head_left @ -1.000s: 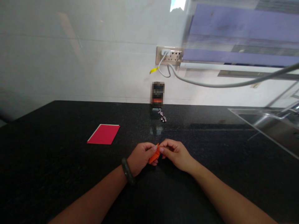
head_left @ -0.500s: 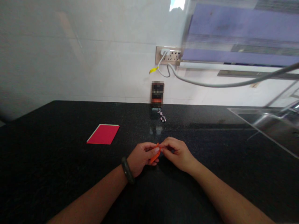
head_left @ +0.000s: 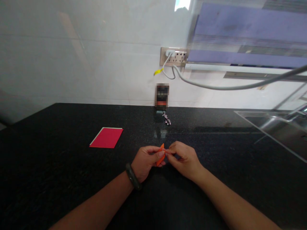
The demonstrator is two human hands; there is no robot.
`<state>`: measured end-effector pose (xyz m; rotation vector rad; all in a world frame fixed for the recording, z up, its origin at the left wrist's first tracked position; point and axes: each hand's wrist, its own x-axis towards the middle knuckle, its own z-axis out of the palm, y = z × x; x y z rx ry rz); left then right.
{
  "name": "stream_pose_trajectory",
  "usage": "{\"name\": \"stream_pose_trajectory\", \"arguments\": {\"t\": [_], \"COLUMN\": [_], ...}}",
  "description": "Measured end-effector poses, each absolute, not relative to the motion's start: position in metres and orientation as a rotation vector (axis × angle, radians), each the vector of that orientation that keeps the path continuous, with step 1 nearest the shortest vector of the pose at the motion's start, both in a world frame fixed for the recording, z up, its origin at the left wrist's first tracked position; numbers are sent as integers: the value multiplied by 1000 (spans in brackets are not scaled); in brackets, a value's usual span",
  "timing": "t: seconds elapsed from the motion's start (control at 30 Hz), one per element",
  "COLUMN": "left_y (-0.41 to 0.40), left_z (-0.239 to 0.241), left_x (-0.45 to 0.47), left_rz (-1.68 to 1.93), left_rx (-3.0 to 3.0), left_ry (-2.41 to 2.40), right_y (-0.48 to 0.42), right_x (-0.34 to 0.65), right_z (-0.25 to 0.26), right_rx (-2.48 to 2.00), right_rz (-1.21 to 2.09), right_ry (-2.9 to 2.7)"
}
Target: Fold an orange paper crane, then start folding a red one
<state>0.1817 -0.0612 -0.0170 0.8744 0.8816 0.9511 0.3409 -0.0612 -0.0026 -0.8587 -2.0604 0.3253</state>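
Observation:
A small piece of folded orange paper (head_left: 160, 160) is pinched between the thumb and fingers of my left hand (head_left: 146, 161), above the dark counter. My right hand (head_left: 183, 156) meets it from the right, its thumb and forefinger pinched together at the paper's edge. My fingers cover part of the paper, so its full shape is hidden. A dark bangle (head_left: 133, 176) circles my left wrist. Left of my hands, a stack of red paper (head_left: 106, 138) with a pale edge lies flat on the counter.
Against the tiled wall leans a blurred-out phone-like object (head_left: 162, 95) with a beaded strap (head_left: 166, 118). Above it is a wall socket (head_left: 176, 57) with a plug and a grey cable (head_left: 216, 87). A metal sink (head_left: 283, 127) is set into the black counter (head_left: 59, 179) at right.
The orange paper has turned slightly more upright, with its tip showing higher above my left fingers. My right hand has shifted a little to the right, still at the paper's edge.

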Motion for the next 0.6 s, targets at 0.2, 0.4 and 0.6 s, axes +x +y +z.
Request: {"name": "stream_pose_trajectory", "arguments": {"t": [0.2, 0.4, 0.6], "left_y": [-61, -59, -60], "left_z": [-17, -18, -13], "left_x": [181, 180, 181], "left_rz": [952, 983, 981], "left_rx": [881, 914, 985], "left_ry": [866, 840, 896], "right_y": [-62, -63, -61], "right_x": [342, 342, 342], "right_z": [-2, 3, -2], "right_rx": [-817, -788, -737], "right_rz": [297, 310, 186], "right_ry": [-2102, -2182, -2187]}}
